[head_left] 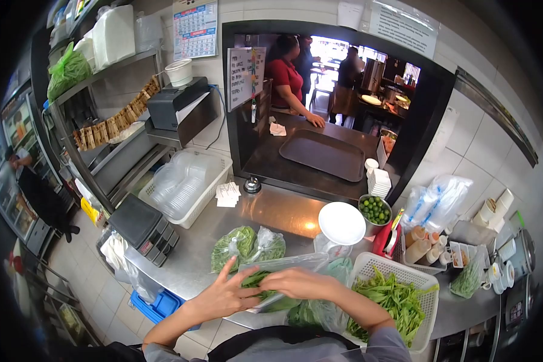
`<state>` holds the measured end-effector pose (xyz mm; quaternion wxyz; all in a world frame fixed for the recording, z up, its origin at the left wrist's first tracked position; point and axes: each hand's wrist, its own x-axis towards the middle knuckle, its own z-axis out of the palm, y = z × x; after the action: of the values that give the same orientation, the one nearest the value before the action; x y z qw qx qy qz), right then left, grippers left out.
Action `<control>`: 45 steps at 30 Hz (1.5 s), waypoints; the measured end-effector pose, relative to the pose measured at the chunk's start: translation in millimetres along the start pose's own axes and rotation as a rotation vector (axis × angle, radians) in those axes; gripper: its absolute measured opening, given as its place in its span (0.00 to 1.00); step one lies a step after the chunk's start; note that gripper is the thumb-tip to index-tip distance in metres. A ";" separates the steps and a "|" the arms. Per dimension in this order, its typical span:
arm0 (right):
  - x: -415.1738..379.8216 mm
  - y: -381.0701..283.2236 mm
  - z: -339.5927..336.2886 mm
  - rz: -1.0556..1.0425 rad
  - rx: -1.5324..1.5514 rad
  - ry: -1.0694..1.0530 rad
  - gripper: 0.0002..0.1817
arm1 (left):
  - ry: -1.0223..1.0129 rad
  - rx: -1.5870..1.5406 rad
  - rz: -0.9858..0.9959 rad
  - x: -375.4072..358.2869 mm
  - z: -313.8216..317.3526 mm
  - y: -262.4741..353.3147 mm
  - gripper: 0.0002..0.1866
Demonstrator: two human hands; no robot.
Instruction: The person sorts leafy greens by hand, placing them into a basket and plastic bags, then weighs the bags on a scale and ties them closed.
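My left hand (219,295) is over the steel counter's front edge with its fingers spread, against the mouth of a clear plastic bag (304,260). My right hand (298,282) reaches in from the other side, its fingers bent and closed on green leafy vegetables (256,279) at the bag. Its fingertips are partly hidden among the leaves. Just beyond are two tied bags of greens (234,247). Right of my forearm, a white basket (429,301) holds loose leafy greens (392,295). More bagged dark greens (311,314) lie under my right wrist.
A white bowl (342,223), a container of green limes (374,210) and sauce bottles (417,248) stand on the right. Left are a small drawer unit (140,228) and a basket of plastic containers (184,181). A brown tray (323,155) lies in the window, near a person in red (285,81).
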<state>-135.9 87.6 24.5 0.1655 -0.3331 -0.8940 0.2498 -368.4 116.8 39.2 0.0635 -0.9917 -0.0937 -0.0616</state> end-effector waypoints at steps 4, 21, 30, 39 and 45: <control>15.3 34.4 34.1 0.134 -0.008 -0.393 0.31 | -0.008 0.002 0.001 -12.6 4.0 -4.5 0.06; 39.8 61.4 106.2 -0.047 -0.325 -0.526 0.18 | 0.185 -0.330 0.045 -2.9 16.6 -10.0 0.09; 22.8 50.0 101.2 0.128 0.017 -0.462 0.17 | 0.255 -0.437 0.160 20.2 43.1 9.4 0.07; -29.2 26.8 -26.4 0.230 -0.367 -0.309 0.20 | 0.323 -0.496 -0.040 -15.6 14.4 -29.3 0.18; -61.9 23.6 -46.2 -0.047 -0.651 0.042 0.14 | 0.187 -0.287 -0.035 -21.5 0.6 -29.2 0.14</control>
<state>-57.7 76.6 41.3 0.0745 -0.3530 -0.9307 -0.0599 -394.9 141.5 39.1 -0.0716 -0.9787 -0.0949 -0.1676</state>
